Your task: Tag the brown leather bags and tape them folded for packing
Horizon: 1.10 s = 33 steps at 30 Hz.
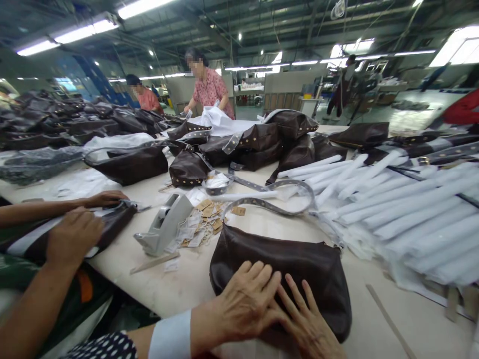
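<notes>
A dark brown leather handbag (299, 249) lies on the table right in front of me, its strap (295, 207) with metal eyelets curving away behind it. My left hand (245, 299) rests on the bag's front panel, fingers side by side and slightly bent, holding nothing. Beside it, my right hand (309, 319) lies flat on the same panel with fingers spread. The two hands touch or overlap near the thumbs. Part of the bag's lower edge is hidden beneath them.
A grey tape dispenser (164, 224) and a heap of tags (204, 219) stand left of the bag. White wrapped rolls (419, 209) fill the right. More brown bags (258, 144) are piled behind. At left, a co-worker's hands (77, 232) work on another bag.
</notes>
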Motion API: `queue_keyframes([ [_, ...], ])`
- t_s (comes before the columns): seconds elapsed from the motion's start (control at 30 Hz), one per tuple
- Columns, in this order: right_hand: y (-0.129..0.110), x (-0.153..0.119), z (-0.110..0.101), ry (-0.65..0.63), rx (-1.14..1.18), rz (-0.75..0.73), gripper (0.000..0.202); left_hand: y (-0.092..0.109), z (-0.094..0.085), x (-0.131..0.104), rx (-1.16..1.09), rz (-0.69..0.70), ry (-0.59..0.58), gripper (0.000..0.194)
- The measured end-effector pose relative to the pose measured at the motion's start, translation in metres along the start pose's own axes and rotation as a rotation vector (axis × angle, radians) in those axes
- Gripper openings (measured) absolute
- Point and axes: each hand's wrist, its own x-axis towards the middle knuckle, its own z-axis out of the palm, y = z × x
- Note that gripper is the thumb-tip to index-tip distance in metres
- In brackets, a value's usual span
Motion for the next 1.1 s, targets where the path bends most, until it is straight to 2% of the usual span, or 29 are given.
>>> queue_keyframes([
  [0.07, 0.002, 0.002, -0.005, -0.009, 0.001, -0.021, 0.039, -0.001, 0.010, 0.019, 0.011, 0.018, 0.071, 0.056],
  [0.13, 0.004, 0.003, -0.007, -0.025, 0.004, -0.043, 0.042, -0.004, 0.028, 0.030, 0.024, -0.015, 0.097, 0.059],
  [0.27, 0.005, -0.003, -0.001, 0.038, 0.077, -0.063, 0.047, -0.008, 0.060, 0.027, 0.030, -0.074, 0.098, 0.066],
  [0.33, 0.007, -0.008, -0.001, 0.126, 0.186, -0.058, 0.037, -0.008, 0.064, 0.022, 0.047, -0.046, 0.127, 0.069],
  [0.4, 0.017, -0.008, -0.010, 0.193, 0.403, -0.045, 0.024, -0.007, 0.062, 0.018, 0.061, 0.046, 0.156, 0.071],
  [0.43, 0.025, -0.005, -0.016, 0.191, 0.533, 0.008, 0.021, -0.007, 0.060, 0.016, 0.065, 0.094, 0.167, 0.073],
  [0.5, 0.049, 0.010, -0.029, 0.096, 0.720, 0.235, 0.020, -0.007, 0.058, 0.016, 0.065, 0.154, 0.181, 0.074],
  [0.53, 0.063, 0.023, -0.033, 0.014, 0.736, 0.399, 0.020, -0.008, 0.057, 0.016, 0.067, 0.158, 0.186, 0.074],
  [0.6, 0.092, 0.056, -0.029, -0.188, 0.614, 0.694, 0.021, -0.010, 0.059, 0.017, 0.079, 0.154, 0.200, 0.074],
  [0.67, 0.116, 0.091, -0.009, -0.534, 0.487, 0.855, 0.023, -0.011, 0.065, 0.019, 0.101, 0.170, 0.223, 0.072],
  [0.7, 0.125, 0.107, 0.005, -0.626, 0.464, 0.887, 0.026, -0.010, 0.070, 0.020, 0.122, 0.176, 0.242, 0.069],
  [0.77, 0.135, 0.131, 0.035, -0.755, 0.431, 0.936, 0.035, -0.008, 0.078, 0.022, 0.182, 0.176, 0.274, 0.061],
  [0.83, 0.137, 0.145, 0.059, -0.814, 0.404, 0.978, 0.042, -0.011, 0.082, 0.025, 0.245, 0.182, 0.333, 0.054],
  [0.9, 0.136, 0.148, 0.073, -0.857, 0.383, 1.022, 0.043, -0.026, 0.078, 0.026, 0.265, 0.175, 0.374, 0.047],
  [0.97, 0.134, 0.145, 0.080, -0.874, 0.381, 1.055, 0.034, -0.061, 0.063, 0.023, 0.253, 0.143, 0.385, 0.039],
  [1.1, 0.133, 0.136, 0.086, -0.851, 0.428, 1.065, 0.011, -0.168, 0.018, 0.000, 0.278, 0.062, 0.448, 0.029],
])
